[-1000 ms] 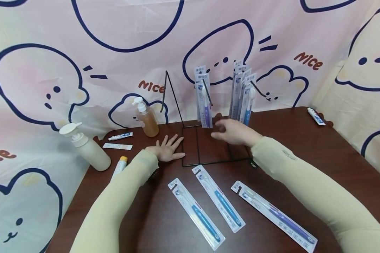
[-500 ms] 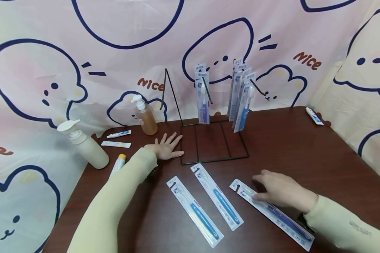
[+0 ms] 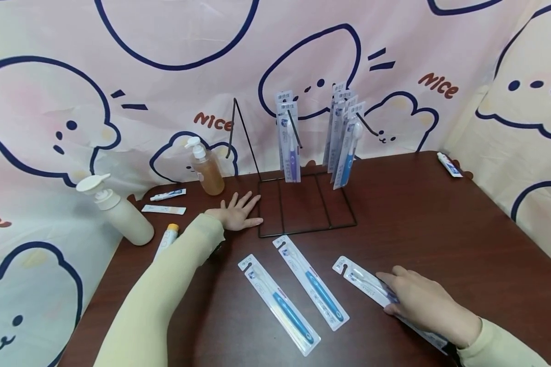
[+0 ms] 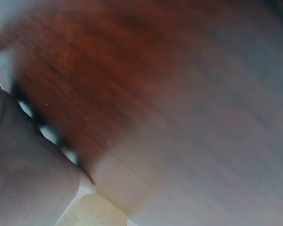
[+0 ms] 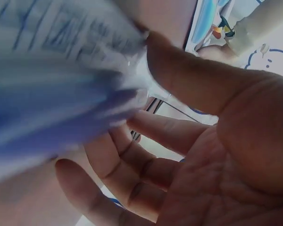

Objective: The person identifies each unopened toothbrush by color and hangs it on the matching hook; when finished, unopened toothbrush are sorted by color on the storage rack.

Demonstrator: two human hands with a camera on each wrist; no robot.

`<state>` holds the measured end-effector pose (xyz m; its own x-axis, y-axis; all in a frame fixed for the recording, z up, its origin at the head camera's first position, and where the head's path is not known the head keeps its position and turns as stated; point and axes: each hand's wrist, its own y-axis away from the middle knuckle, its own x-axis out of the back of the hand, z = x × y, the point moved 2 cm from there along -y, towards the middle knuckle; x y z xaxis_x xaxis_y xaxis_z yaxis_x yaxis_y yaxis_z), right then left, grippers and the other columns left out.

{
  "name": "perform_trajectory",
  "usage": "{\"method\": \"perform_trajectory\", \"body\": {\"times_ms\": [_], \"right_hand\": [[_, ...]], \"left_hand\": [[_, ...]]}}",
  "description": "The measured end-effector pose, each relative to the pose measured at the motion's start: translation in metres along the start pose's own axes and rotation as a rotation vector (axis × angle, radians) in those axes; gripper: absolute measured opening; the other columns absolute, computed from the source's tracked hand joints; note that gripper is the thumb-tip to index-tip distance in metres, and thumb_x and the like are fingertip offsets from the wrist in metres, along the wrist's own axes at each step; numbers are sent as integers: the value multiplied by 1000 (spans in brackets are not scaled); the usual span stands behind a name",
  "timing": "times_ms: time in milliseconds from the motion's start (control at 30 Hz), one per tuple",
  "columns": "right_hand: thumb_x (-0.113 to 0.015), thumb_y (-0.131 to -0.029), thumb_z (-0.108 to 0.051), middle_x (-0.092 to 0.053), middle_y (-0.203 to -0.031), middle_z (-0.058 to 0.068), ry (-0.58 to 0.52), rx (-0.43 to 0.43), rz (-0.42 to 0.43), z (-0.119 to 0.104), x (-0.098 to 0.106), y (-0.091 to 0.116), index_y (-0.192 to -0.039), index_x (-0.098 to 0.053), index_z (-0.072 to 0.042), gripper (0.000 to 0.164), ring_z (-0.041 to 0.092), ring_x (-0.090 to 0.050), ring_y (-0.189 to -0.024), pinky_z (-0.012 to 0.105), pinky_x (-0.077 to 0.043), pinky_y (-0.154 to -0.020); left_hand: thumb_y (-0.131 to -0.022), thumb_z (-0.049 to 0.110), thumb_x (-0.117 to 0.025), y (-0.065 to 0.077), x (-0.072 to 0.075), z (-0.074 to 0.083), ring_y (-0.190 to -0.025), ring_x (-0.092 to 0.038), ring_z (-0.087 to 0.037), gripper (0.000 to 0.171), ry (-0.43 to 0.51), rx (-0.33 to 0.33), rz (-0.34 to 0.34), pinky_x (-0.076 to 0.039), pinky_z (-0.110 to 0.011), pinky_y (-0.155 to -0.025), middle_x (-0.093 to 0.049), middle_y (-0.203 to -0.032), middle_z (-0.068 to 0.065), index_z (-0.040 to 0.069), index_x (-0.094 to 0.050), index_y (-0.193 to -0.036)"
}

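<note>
My right hand (image 3: 424, 303) grips a packaged purple toothbrush (image 3: 365, 283) at the front right of the table, covering much of its length. Up close in the right wrist view, thumb and fingers pinch the edges of the package (image 5: 61, 99). My left hand (image 3: 235, 211) rests palm down with fingers spread at the left side of the black wire rack (image 3: 282, 204). Between my arms lie two packaged blue toothbrushes (image 3: 280, 306) (image 3: 311, 283), side by side and slanted. More packs hang from the rack: purple ones (image 3: 291, 148) in the middle and a stack with a blue one (image 3: 347, 153) in front at right.
Left of the rack stand an amber pump bottle (image 3: 206, 168) and a beige pump bottle (image 3: 126, 216). Near them lie a small toothpaste tube (image 3: 168, 194), a flat white packet (image 3: 164, 209) and a yellow-capped tube (image 3: 167, 238). Another toothpaste tube (image 3: 450, 165) lies far right. The rack's left hook (image 3: 230, 135) is bare.
My right hand has come away from the rack, down and right to the purple toothbrush pack, and now grips it. The blue pack on the right hook has swung forward. My left hand stays put.
</note>
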<state>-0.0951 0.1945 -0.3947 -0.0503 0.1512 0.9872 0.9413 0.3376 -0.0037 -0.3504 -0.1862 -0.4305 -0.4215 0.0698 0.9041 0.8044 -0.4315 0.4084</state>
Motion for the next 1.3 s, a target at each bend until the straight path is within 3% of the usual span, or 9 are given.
{"method": "perform_trajectory", "body": {"times_ms": [267,467,633,767,933,1100,1300], "right_hand": [[-83,-61,-21,-49,-83,-4,-47,10,16,5,0,-1,-114,-59,-14,59,11,-50,-70,33,-40,-53],[-76,-69,-9,-49,-76,-9,-94,5,75,6,6,-5,-91,-58,-19,30,8,-46,-61,31,-37,-48],[-73,-74,-14,-44,-65,-13,-157,-13,119,0,23,-11,-82,-56,-24,21,6,-39,-52,27,-32,-44],[-73,-77,-18,-49,-65,-12,-232,21,197,-8,46,-20,-88,-59,-21,19,3,-40,-49,24,-33,-43],[-73,-79,-18,-62,-80,-1,-369,57,257,-26,73,-37,-98,-58,-15,24,7,-50,-54,23,-44,-45],[-72,-81,-20,-65,-98,5,-488,101,263,-45,88,-61,-108,-57,-14,31,11,-60,-69,34,-53,-59],[-70,-82,-22,-61,-114,6,-595,158,272,-61,98,-90,-123,-51,-15,45,19,-65,-84,41,-53,-64]], "left_hand": [[-81,77,-23,-2,-3,-5,-135,14,-39,85,4,20,-5,2,-66,-98,17,-152,-1,34,12,-145],[-79,79,-22,-8,-7,-10,-135,16,-37,86,3,28,-1,3,-66,-98,19,-151,1,36,14,-144],[-80,77,-24,-7,-6,-10,-135,15,-38,85,2,27,4,1,-66,-98,19,-151,1,36,14,-144],[-82,76,-24,-3,-4,-8,-135,13,-38,84,-2,26,5,1,-66,-99,17,-152,0,34,12,-145],[-83,74,-25,1,-2,-5,-135,12,-40,84,7,16,10,1,-67,-98,16,-152,-3,31,10,-147],[-82,76,-23,-2,-5,-5,-135,14,-37,83,0,26,5,1,-65,-99,17,-152,0,35,13,-145],[-81,77,-25,-4,-5,-4,-135,14,-37,84,15,22,14,1,-66,-99,16,-152,2,37,11,-145]]}}
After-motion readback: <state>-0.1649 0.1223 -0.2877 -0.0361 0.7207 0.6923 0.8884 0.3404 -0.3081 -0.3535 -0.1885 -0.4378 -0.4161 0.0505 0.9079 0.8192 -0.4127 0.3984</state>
